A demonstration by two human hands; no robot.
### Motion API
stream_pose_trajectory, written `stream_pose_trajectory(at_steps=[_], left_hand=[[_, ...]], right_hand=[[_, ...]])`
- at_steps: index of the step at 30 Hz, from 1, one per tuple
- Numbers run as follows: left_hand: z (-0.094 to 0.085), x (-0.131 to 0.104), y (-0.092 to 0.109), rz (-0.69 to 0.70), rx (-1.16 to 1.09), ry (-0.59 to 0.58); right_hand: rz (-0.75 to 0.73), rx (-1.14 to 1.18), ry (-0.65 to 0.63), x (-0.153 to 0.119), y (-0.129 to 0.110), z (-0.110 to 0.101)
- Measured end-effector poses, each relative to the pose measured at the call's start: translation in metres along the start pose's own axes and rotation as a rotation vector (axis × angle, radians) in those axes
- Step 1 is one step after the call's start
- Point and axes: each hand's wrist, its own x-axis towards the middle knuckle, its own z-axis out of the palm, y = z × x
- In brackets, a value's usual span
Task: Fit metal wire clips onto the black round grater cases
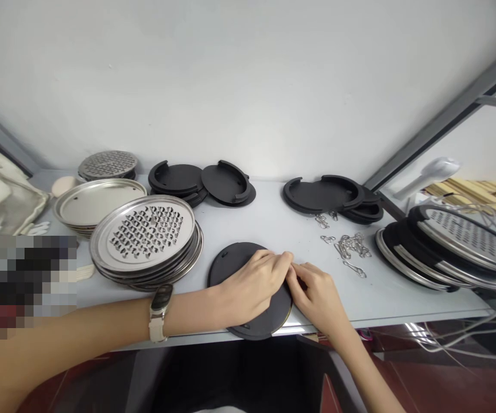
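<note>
A round black plate [235,261] lies near the front edge of the table, partly covered by my hands. My left hand [252,287] reaches across it, with closed fingers meeting at the plate's right rim. Against that rim, my right hand [314,292] has its thumb and fingers pinched together, touching the left fingertips. Whatever is between the fingertips is hidden. To the right is a loose heap of small metal wire clips [351,245], with one clip [355,269] lying apart. A stack of round metal graters [147,235] stands left of the plate.
Black rimmed discs [179,178] sit along the wall, with more black discs [323,194] to the right. Metal plates [101,198] are piled at the left, near another grater stack [108,165]. Graters with black holders [450,246] lean in a stack at the right.
</note>
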Motion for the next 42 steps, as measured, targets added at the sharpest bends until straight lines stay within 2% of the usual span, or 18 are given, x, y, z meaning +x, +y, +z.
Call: stream_pose_trajectory(at_steps=[9,19,23,30,42], left_hand=[[-0.003,0.001,0.001,-0.041,0.002,-0.046],[0.018,0.001,-0.001,-0.074,-0.062,0.009],[0.017,0.001,-0.001,-0.081,-0.116,0.017],[0.017,0.002,-0.001,-0.096,-0.198,-0.005],[0.014,0.002,0.0,-0.103,-0.188,-0.038]], right_hand=[[0.055,-0.047,0.024,-0.001,-0.002,0.002],[0.023,-0.045,0.022,-0.001,0.001,0.002],[-0.034,-0.039,0.039,0.0,0.0,0.0],[-0.046,-0.044,0.044,0.001,0.0,0.001],[-0.044,-0.061,0.038,0.001,-0.001,-0.001]])
